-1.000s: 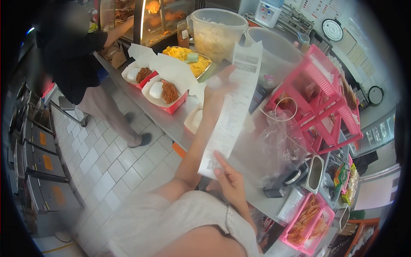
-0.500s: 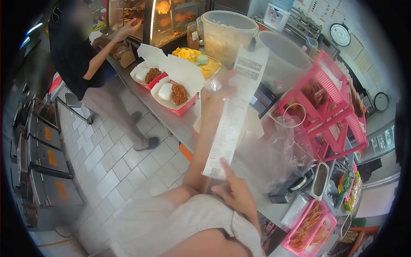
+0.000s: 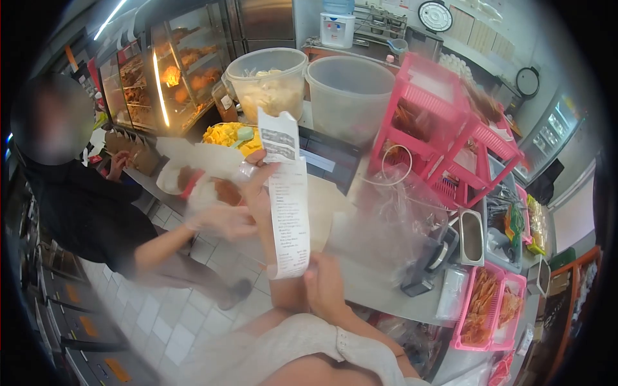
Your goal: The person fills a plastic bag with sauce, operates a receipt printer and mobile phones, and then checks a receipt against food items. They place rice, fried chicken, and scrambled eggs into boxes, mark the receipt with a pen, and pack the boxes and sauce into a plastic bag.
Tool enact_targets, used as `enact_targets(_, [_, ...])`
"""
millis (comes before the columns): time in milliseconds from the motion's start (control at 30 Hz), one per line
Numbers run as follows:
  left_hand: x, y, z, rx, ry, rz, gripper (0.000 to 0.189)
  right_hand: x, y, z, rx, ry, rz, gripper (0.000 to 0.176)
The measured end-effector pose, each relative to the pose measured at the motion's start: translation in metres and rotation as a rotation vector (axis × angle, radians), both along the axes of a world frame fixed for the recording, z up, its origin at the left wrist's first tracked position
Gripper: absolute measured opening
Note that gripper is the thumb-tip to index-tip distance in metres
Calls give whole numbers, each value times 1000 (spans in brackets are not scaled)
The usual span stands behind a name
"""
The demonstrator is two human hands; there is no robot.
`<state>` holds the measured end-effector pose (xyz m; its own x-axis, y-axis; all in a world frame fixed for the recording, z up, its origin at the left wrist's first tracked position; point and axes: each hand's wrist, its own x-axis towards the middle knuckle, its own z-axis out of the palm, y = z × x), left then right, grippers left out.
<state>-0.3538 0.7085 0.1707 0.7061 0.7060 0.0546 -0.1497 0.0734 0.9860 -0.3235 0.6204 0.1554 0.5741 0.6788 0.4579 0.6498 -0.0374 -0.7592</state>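
My left hand (image 3: 255,175) is closed on a long printed receipt (image 3: 288,219), gripping it near its top left edge. The paper hangs upright in front of my left forearm. At its lower right corner, my right hand (image 3: 327,288) is closed, thumb and fingers pinching the edge. Left of the receipt, two open takeaway boxes (image 3: 205,195) with fried chicken (image 3: 228,191) stand on the counter, blurred. A co-worker's hand (image 3: 225,222) reaches in front of the boxes, close to my left forearm.
A co-worker in a dark shirt (image 3: 77,206) stands at left beside a lit food display case (image 3: 167,77). Two plastic tubs (image 3: 351,87), a dark screen (image 3: 325,157), pink baskets (image 3: 418,128), clear bags (image 3: 393,225) and a metal container (image 3: 470,237) crowd the counter.
My view has turned left. My right hand went from an extended finger at the receipt to pinching its lower corner. The co-worker came closer, one arm now reaching by the boxes.
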Motion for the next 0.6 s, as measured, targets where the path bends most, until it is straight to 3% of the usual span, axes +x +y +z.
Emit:
enact_targets(33, [9, 5, 4, -10, -42, 10, 22, 1, 3, 3, -6, 2, 4, 33])
enact_targets(100, [22, 8, 7, -39, -108, 15, 22, 0, 8, 12, 95, -300, -345, 44])
enact_targets(133, [28, 8, 8, -51, -148, 9, 22, -2, 8, 9, 87, -298, -356, 44])
enact_targets(200, [42, 12, 11, -63, -251, -10, 22, 6, 11, 5, 276, -622, -372, 53])
enact_targets(233, [62, 6, 15, -73, -298, -17, 22, 9, 5, 8, 161, -699, -177, 54])
enact_targets(267, [68, 12, 18, -83, -344, -20, 22, 10, 5, 17, 155, -702, -185, 54])
enact_targets(333, [85, 19, 26, -103, -431, -13, 22, 7, 13, 35, -66, -488, 61, 56])
enact_targets(400, [92, 32, 32, -110, -541, 8, 22, 9, 21, 28, -35, -441, 72, 56])
enact_targets(467, [97, 39, 34, -124, -633, 52, 21, 2, 20, 27, 150, -305, -49, 52])
enact_targets(600, [107, 67, 35, -150, -777, 222, 21, 11, 14, 48, 263, -152, -14, 53])
